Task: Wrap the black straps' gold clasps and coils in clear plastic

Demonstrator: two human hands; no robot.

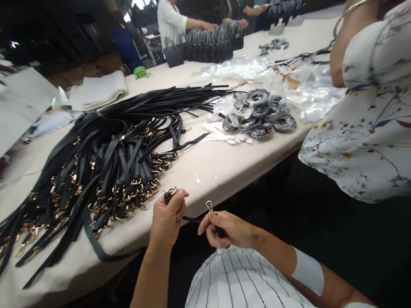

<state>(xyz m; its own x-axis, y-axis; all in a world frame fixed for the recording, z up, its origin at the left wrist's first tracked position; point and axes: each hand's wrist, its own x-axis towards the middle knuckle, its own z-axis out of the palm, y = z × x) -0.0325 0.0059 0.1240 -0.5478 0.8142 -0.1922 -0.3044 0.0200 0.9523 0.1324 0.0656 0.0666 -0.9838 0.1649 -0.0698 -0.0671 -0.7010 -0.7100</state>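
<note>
Near the table's front edge, my left hand [169, 214] is closed around one end of a black strap [190, 219], where a gold buckle [170, 190] sticks up above the thumb. The strap runs across to my right hand [230, 229], whose fingers are pinched on its other part. A gold snap hook [209, 205] points up from those fingers. Just beyond my left hand lies a large pile of black straps [121, 163] with gold buckles and hooks. One loose strap from it hangs over the table edge.
Coiled, wrapped straps [260, 111] lie on the cream-covered table [204, 168] beside white gloves [224, 134] and clear plastic [300, 92]. A co-worker in a floral shirt [382, 104] stands close on the right. Farther back, other people handle black bags [208, 49]. Folded white cloth [100, 89] lies at left.
</note>
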